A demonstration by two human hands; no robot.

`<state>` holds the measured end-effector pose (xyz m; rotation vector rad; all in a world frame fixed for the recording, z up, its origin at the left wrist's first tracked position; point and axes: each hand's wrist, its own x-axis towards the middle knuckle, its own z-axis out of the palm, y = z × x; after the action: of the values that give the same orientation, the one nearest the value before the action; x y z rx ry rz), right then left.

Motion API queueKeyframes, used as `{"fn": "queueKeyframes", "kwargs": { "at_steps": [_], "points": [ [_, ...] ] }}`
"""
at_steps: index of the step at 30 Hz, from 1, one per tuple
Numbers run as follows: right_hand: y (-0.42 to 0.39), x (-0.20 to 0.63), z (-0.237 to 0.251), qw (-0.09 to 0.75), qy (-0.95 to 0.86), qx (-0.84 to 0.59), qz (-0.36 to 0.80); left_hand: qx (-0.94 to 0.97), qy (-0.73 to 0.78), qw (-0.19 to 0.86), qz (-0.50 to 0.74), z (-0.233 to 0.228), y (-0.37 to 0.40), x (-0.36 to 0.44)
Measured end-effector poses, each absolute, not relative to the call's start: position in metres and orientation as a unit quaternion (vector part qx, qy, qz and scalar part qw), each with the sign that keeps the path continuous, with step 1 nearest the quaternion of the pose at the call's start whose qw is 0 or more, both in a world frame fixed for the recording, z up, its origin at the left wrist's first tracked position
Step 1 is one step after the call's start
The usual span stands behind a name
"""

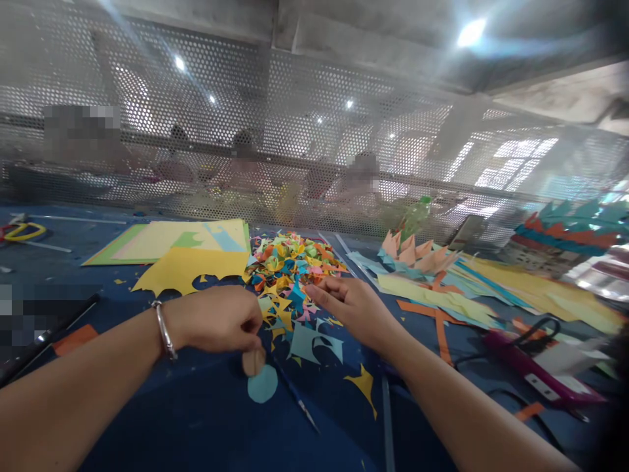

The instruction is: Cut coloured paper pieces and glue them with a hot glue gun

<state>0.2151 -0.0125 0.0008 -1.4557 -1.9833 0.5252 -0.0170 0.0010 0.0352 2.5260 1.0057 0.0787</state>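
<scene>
At a blue table (147,419) strewn with craft paper, the left hand (216,321) curls downward, fingertips pinching a small tan cutout (253,361) just above a teal paper disc (262,383), seemingly to line the two up. The right hand (351,305) reaches forward, thumb and forefinger closing at the edge of the scrap heap (289,269), apparently picking through it. A pen (297,394) lies beside the disc; yellow sheets (191,265) wait behind.

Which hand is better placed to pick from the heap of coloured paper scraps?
Probably the right hand: its fingers stretch to the near edge of the paper scrap pile. The left hand is closed, fingertips pressing a small tan piece above a light blue paper disc.
</scene>
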Motion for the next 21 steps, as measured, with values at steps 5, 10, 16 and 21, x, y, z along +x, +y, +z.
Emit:
{"fn": "queueKeyframes", "kwargs": {
  "at_steps": [5, 10, 16, 21],
  "points": [
    [-0.013, 0.216, 0.000, 0.305, -0.759, -0.550, 0.172, 0.895, 0.417, 0.127, 0.093, 0.034, 0.013, -0.026],
    [-0.014, 0.217, 0.002, 0.300, -0.759, -0.555, 0.161, 0.835, 0.525, -0.051, 0.157, 0.017, 0.047, -0.039],
    [-0.014, 0.217, 0.001, 0.306, -0.760, -0.557, 0.139, 0.831, 0.529, -0.103, 0.139, -0.003, 0.065, -0.055],
    [-0.014, 0.215, 0.002, 0.300, -0.764, -0.553, 0.140, 0.810, 0.545, -0.140, 0.161, -0.003, 0.065, -0.046]
  ]
}}
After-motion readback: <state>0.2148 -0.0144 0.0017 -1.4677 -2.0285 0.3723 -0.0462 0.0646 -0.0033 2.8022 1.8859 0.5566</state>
